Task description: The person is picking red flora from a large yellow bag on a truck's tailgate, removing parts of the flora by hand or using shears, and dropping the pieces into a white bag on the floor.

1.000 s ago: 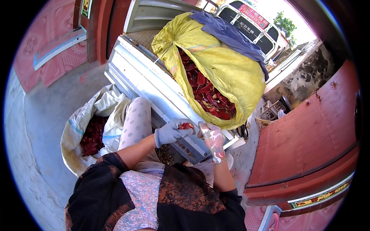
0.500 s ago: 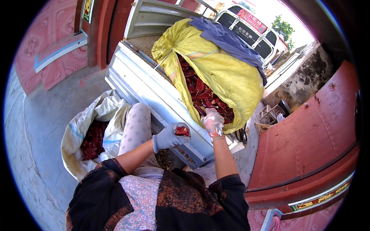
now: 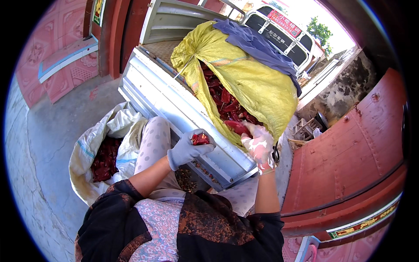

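My left hand (image 3: pixel 188 150), in a grey glove, is closed around dried red chili peppers (image 3: pixel 200 139) that show between thumb and fingers. In a pink and white glove, my right hand (image 3: pixel 260 146) pinches a single long dried red chili (image 3: pixel 237 127) at the lower mouth of a yellow woven sack (image 3: pixel 266 98). Through the sack's long opening a mass of dried red chilies (image 3: pixel 223 99) shows. Left of my leg, a white woven sack (image 3: pixel 78 163) stands with its mouth rolled back and dark red chilies (image 3: pixel 104 160) inside.
The yellow sack lies on a truck bed with a white side panel (image 3: pixel 157 89), a blue cloth (image 3: pixel 257 41) draped over it. Chili scraps (image 3: pixel 187 181) litter the ground below. A red metal door (image 3: pixel 345 153) stands at right, and a vehicle (image 3: pixel 281 35) is behind.
My right hand has drawn back to the right from among the chilies and now shows one long chili in its fingers. The left hand has turned slightly, still holding its chilies.
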`<control>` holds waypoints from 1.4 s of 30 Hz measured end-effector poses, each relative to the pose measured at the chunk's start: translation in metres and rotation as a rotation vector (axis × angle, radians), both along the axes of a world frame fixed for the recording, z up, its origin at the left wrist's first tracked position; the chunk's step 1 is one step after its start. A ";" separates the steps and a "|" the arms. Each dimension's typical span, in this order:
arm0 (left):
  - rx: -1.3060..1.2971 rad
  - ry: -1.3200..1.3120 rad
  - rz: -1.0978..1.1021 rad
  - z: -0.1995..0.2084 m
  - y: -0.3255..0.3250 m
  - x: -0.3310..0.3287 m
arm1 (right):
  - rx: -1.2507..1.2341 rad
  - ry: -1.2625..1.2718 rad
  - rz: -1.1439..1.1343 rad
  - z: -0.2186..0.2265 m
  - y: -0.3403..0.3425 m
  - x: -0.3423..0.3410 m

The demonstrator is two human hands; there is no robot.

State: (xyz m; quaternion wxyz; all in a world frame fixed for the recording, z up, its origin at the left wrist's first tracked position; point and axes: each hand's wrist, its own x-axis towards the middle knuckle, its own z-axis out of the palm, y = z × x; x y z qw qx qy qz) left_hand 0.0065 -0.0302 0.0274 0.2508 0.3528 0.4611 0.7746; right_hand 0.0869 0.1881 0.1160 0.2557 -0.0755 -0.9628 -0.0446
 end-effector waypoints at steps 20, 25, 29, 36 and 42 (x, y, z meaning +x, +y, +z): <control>0.035 -0.217 -0.336 0.003 0.005 0.001 | -1.309 -0.001 0.540 -0.042 -0.058 0.025; -0.052 -0.013 -0.346 0.000 0.005 0.003 | -0.682 0.048 0.406 -0.023 -0.078 0.029; -0.093 0.012 -0.222 -0.014 0.013 0.006 | -0.381 0.127 0.469 -0.032 -0.078 0.024; -0.118 0.157 0.001 -0.024 0.022 0.008 | -1.265 0.250 0.387 -0.068 -0.080 0.014; -0.153 0.233 0.091 -0.022 0.022 0.013 | -1.790 0.140 0.190 -0.056 -0.088 0.024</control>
